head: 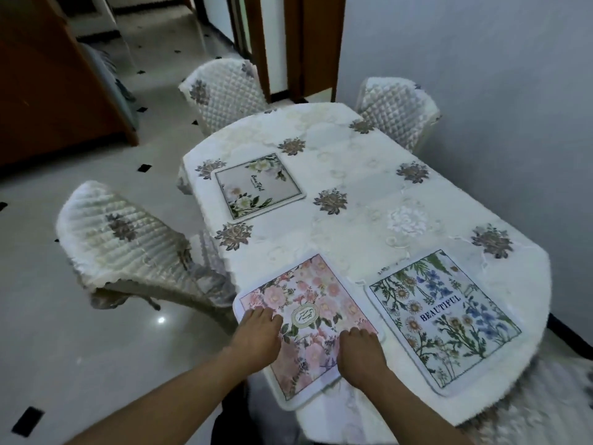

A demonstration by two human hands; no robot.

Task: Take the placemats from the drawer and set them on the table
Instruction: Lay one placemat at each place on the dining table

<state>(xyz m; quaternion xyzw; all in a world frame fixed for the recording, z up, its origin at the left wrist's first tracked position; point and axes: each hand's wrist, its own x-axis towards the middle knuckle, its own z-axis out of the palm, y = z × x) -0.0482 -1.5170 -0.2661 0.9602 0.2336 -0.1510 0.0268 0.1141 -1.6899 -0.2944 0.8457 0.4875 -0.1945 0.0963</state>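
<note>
While your left hand (256,337) and right hand (361,356) press flat, fingers straight, on the pink rose placemat (314,303), it overhangs the near-left corner of the table (353,175). Daisy placemat (446,319): just beside it, right; white-flower placemat (258,186): far left edge.

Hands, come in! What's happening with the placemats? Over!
Left hand, right hand flat on pink floral placemat at table's near edge. Blue-flower placemat and white-flower placemat already down. Nothing in the way.
</note>
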